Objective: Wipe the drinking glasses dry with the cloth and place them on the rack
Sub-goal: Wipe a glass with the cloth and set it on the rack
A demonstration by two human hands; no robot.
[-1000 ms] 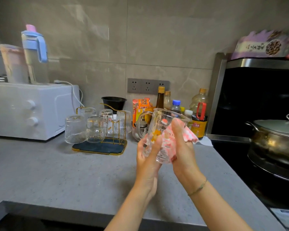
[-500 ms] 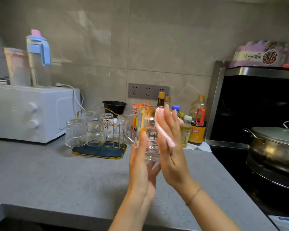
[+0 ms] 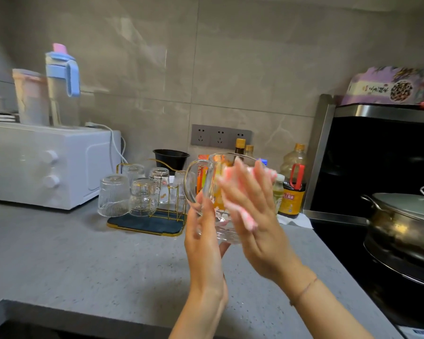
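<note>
You hold the glass (image 3: 213, 182) in the air above the counter (image 3: 83, 253), mouth up and slightly tilted, handle pointing left. Your left hand (image 3: 202, 243) cups its base, fingers curled around it. Your right hand (image 3: 252, 216), fingers straight, presses the cloth (image 3: 240, 214) flat against its side. Behind and to the left, the rack (image 3: 145, 223) carries upturned glasses (image 3: 113, 195). Bottles (image 3: 291, 189) stand behind the glass.

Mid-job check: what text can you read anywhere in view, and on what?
None reads cleanly.
Purple box: Chinese characters, blurred.
Dark sauce bottle: yellow label, characters blurred.
Printed glass: lettering too small.
</note>
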